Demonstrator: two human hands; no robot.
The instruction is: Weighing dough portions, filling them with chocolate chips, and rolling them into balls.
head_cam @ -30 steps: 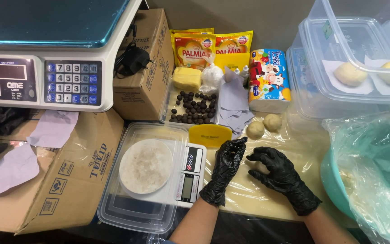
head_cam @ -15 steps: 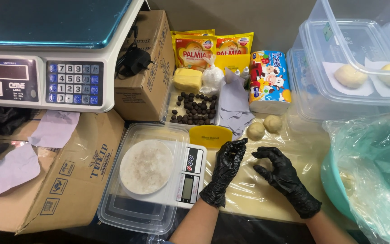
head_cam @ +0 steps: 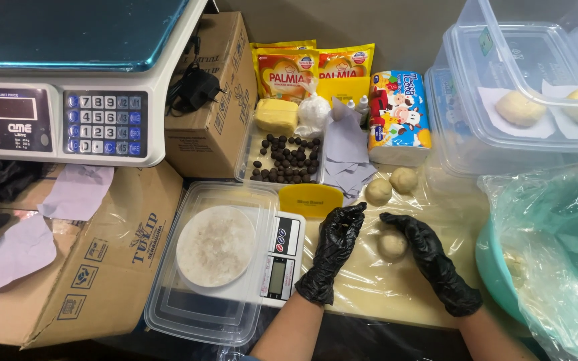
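The right hand [head_cam: 429,257], in a black glove, is cupping its curled fingers over a small pale round dough ball [head_cam: 392,245] lying on the clear plastic sheet [head_cam: 376,287]. The left hand [head_cam: 334,249], also gloved, is hovering just left of that ball, fingertips pinched together, holding nothing visible. Beyond the ball, two more pale dough balls [head_cam: 391,186] are sitting, and a yellow plastic scraper [head_cam: 310,199] is lying left of them.

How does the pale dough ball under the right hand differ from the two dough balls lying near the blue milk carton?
The pale dough ball is cupped by the black-gloved right hand; the two dough balls lie untouched. It sits nearer the person; they sit close to the blue milk carton. All are pale, round and rest on the plastic-covered table.
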